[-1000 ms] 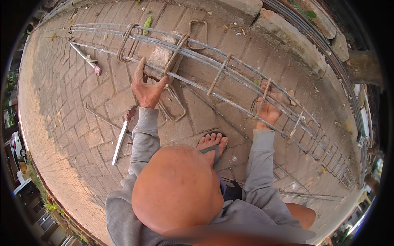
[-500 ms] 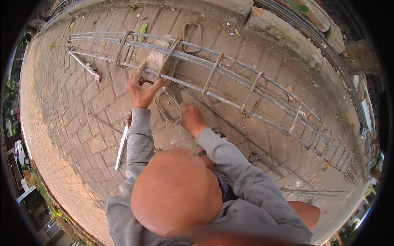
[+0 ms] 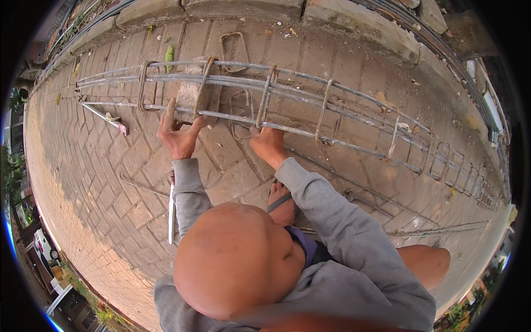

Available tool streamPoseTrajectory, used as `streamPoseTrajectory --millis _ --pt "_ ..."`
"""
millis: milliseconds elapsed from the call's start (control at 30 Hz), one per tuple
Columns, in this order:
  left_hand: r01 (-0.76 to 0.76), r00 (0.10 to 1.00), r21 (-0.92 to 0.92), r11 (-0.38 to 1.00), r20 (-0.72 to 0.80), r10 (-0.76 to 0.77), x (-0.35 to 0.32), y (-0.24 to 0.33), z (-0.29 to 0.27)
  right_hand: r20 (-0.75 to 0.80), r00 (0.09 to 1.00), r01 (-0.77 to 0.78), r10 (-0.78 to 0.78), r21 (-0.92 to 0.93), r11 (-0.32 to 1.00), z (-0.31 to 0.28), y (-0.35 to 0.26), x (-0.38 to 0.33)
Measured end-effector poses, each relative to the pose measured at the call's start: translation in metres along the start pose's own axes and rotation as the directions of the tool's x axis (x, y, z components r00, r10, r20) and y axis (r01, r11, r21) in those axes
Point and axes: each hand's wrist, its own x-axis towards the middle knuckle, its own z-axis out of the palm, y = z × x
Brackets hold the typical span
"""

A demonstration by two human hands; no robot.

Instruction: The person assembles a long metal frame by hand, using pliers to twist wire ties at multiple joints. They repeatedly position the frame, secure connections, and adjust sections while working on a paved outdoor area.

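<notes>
Brick paving [image 3: 110,182] laid in a herringbone pattern is stretching under everything, with a raised concrete kerb [image 3: 243,8] running along its far edge. Lying on the paving is a long rebar cage [image 3: 310,105], several parallel steel bars bound by rusty rectangular stirrups; its long axis is running from the far left, just short of the kerb, across to the right, where it is curving away toward the picture's rim. A concrete block [image 3: 193,94] is sitting under the cage near its left end, propping the bars off the paving.

The left hand [image 3: 178,135] is resting at the near bar of the cage just left of the block, fingers spread and pointing up toward the bars, not clenched round anything. The right hand [image 3: 267,143] is closing on the near bar of the cage, right of the block, beside one stirrup.

A loose stirrup [image 3: 233,51] is lying beyond the cage, between it and the kerb. Left of the cage, a thin rod with a pinkish end [image 3: 108,118] is lying on the paving. On the near side of the cage, below the left hand, a flat metal strip [image 3: 171,216] is lying beside the grey sleeve [image 3: 191,193], and a bent wire [image 3: 141,185] is lying just to its left. A sandalled foot [image 3: 282,202] is resting on the paving near the cage, under the right forearm.
</notes>
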Motion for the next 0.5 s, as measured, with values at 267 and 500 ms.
streamPoseTrajectory --millis 267,500 --pt "0.014 1.000 -0.088 0.996 0.026 -0.012 -0.002 0.008 -0.001 -0.015 0.999 -0.042 0.043 0.083 0.996 0.060 -0.013 0.023" --pt "0.031 0.999 -0.111 0.993 -0.035 -0.035 -0.005 0.011 0.003 0.149 0.976 0.163 -0.159 -0.016 0.986 0.040 0.002 0.031"
